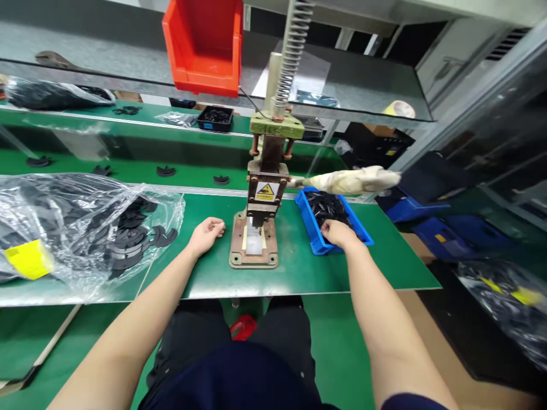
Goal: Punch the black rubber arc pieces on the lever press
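My left hand (pixel 207 235) hovers over or rests on the green bench just left of the press base, fingers curled together, with nothing showing in them. My right hand (pixel 337 233) reaches into a blue bin (pixel 366 236), its fingers closed at the near edge of a heap of small black parts (pixel 327 206); the fingertips are partly hidden, so what they pinch cannot be made out. Between my hands stands a manual press (pixel 268 165) with a warning label. Under its ram a pale block (pixel 254 242) sits on the rusty base plate (pixel 237 256). A wrapped lever handle (pixel 354 180) sticks out to the right above the bin.
A clear plastic bag (pixel 85 228) of curved black pieces lies open at left. Single curved pieces (pixel 166 171) lie behind it. A red bin (pixel 205 68) hangs above beside the tall spring (pixel 293 51). A small black tray (pixel 216 118) and a tape roll (pixel 400 109) are further back.
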Demonstrator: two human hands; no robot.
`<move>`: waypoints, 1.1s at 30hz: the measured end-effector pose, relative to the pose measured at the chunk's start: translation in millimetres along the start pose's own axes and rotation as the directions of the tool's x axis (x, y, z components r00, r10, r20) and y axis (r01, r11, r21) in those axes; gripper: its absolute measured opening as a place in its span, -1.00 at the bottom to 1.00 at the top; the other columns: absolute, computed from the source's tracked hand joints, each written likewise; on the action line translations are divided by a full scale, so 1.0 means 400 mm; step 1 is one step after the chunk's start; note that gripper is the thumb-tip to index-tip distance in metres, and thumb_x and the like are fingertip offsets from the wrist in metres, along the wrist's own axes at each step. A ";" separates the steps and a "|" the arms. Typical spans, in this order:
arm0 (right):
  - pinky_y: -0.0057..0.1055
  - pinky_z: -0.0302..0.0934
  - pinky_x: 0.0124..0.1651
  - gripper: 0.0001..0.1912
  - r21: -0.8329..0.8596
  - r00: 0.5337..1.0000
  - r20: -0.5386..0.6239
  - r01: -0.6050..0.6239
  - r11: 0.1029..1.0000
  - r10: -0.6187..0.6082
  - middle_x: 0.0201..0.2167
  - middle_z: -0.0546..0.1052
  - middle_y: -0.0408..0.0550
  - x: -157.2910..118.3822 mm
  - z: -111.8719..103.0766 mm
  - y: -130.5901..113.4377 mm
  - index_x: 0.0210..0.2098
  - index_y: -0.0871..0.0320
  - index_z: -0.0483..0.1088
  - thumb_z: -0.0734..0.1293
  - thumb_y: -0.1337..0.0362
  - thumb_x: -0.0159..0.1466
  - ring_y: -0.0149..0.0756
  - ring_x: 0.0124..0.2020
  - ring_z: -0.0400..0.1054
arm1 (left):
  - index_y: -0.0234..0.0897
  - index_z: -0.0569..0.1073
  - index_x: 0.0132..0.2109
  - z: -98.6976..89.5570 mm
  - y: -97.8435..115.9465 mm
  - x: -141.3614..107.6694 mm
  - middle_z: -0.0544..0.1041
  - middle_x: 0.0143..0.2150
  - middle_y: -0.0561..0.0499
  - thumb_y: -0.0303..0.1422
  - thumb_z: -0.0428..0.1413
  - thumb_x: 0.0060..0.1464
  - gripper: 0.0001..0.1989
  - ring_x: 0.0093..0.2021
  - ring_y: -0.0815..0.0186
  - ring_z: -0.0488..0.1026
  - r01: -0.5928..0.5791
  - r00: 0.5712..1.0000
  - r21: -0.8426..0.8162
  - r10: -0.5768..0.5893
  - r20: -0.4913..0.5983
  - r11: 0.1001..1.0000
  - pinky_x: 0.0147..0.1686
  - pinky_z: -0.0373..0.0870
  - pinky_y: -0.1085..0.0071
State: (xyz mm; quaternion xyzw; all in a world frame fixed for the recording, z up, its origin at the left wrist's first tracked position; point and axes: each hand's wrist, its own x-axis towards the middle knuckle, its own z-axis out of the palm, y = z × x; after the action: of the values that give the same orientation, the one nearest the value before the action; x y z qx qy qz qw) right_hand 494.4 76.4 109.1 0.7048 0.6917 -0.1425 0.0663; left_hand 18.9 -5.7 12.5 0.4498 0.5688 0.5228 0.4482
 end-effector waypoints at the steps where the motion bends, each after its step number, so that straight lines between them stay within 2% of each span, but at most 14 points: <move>1: -0.09 0.48 0.19 -0.55 0.011 1.000 -0.012 -0.012 1.000 0.012 0.16 0.52 0.04 -0.002 0.002 -0.002 0.16 0.13 0.43 0.36 0.00 0.41 -0.22 0.12 0.47 | -0.27 0.53 -0.09 0.000 -0.006 -0.024 0.65 -0.22 -0.06 -0.05 0.39 0.11 -0.58 -0.25 0.30 0.58 0.002 1.000 0.007 -0.002 0.011 1.000 -0.19 0.53 0.41; 4: -0.07 0.47 0.20 -0.53 0.052 0.997 -0.068 -0.037 0.998 0.041 0.17 0.51 0.05 -0.008 0.009 -0.006 0.17 0.14 0.42 0.37 0.00 0.41 -0.20 0.13 0.47 | -0.26 0.53 -0.08 0.004 -0.020 -0.084 0.66 -0.21 -0.08 0.09 0.38 0.04 -0.46 -0.24 0.27 0.58 0.001 0.999 0.025 -0.002 0.036 1.000 -0.18 0.54 0.36; 7: -0.04 0.47 0.21 -0.50 0.101 0.988 -0.140 -0.058 0.993 0.072 0.20 0.49 0.06 -0.008 0.011 -0.010 0.21 0.14 0.39 0.37 0.00 0.40 -0.18 0.16 0.46 | -0.28 0.54 -0.08 0.010 -0.029 -0.117 0.65 -0.23 -0.08 0.18 0.34 0.04 -0.39 -0.25 0.25 0.57 -0.023 0.998 0.062 0.020 0.054 0.998 -0.18 0.53 0.32; 14: -0.07 0.47 0.20 -0.53 0.260 0.972 -0.211 -0.043 0.965 0.100 0.19 0.50 0.06 0.010 0.001 -0.039 0.18 0.13 0.41 0.37 0.00 0.41 -0.19 0.15 0.46 | -0.23 0.55 -0.15 0.024 -0.026 -0.129 0.58 -0.36 0.01 0.21 0.28 0.06 -0.43 -0.34 0.27 0.51 -0.081 0.995 0.197 0.069 0.067 0.977 -0.27 0.47 0.34; 19: -0.08 0.47 0.20 -0.55 0.432 0.947 -0.306 0.047 0.901 0.097 0.18 0.51 0.05 -0.013 -0.009 -0.028 0.17 0.12 0.42 0.36 0.00 0.41 -0.21 0.14 0.46 | -0.24 0.54 -0.16 0.027 -0.022 -0.133 0.61 -0.33 -0.01 0.18 0.27 0.09 -0.46 -0.32 0.27 0.52 -0.092 0.995 0.201 0.080 0.065 0.975 -0.25 0.48 0.33; 24: -0.15 0.51 0.09 -0.55 0.617 0.879 -0.471 0.271 0.739 0.071 0.01 0.57 0.00 -0.088 -0.010 -0.037 0.09 0.18 0.44 0.37 -0.02 0.40 -0.28 -0.01 0.51 | -0.27 0.53 -0.15 0.022 -0.026 -0.125 0.62 -0.32 -0.04 0.14 0.30 0.07 -0.47 -0.32 0.27 0.54 -0.088 0.996 0.126 0.084 0.034 0.988 -0.27 0.51 0.33; 28: -0.20 0.55 -0.04 -0.48 0.713 0.845 -0.535 0.441 0.545 0.017 -0.24 0.62 -0.06 -0.201 0.056 -0.126 0.02 0.13 0.47 0.33 -0.18 0.37 -0.30 -0.22 0.56 | -0.28 0.50 -0.12 0.032 -0.009 -0.142 0.60 -0.30 -0.04 0.07 0.31 0.12 -0.52 -0.35 0.29 0.54 -0.101 0.991 0.064 0.107 -0.084 0.993 -0.34 0.50 0.37; 30: -0.19 0.55 -0.08 -0.45 0.753 0.851 -0.525 0.478 0.453 -0.025 -0.28 0.64 -0.06 -0.265 0.112 -0.190 0.00 0.11 0.49 0.32 -0.23 0.35 -0.29 -0.27 0.57 | -0.26 0.50 -0.10 0.052 0.015 -0.179 0.58 -0.29 -0.02 0.01 0.28 0.20 -0.59 -0.35 0.32 0.53 -0.168 0.978 0.061 0.174 -0.117 0.984 -0.35 0.48 0.39; 31: -0.20 0.56 -0.11 -0.44 0.772 0.857 -0.513 0.486 0.409 -0.049 -0.30 0.64 -0.06 -0.295 0.141 -0.224 -0.01 0.11 0.50 0.32 -0.24 0.34 -0.29 -0.30 0.57 | -0.25 0.51 -0.07 0.065 0.031 -0.204 0.58 -0.28 -0.02 -0.03 0.26 0.24 -0.63 -0.33 0.32 0.53 -0.224 0.968 0.068 0.230 -0.099 0.972 -0.33 0.49 0.39; 33: -0.22 0.54 -0.19 -0.45 0.811 0.871 -0.480 0.485 0.327 -0.099 -0.35 0.64 -0.07 -0.347 0.194 -0.289 -0.05 0.11 0.51 0.31 -0.25 0.34 -0.31 -0.37 0.55 | -0.21 0.52 0.02 0.097 0.071 -0.262 0.58 -0.20 -0.03 -0.13 0.25 0.29 -0.70 -0.27 0.31 0.55 -0.375 0.927 0.089 0.376 0.006 0.923 -0.26 0.52 0.36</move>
State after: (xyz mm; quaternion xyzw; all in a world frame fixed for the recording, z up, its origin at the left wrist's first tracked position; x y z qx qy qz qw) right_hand 370.6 -75.0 87.9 0.4953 0.6127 -0.3828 -0.4825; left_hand 78.3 -99.5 43.1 0.5670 0.4972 0.5756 0.3162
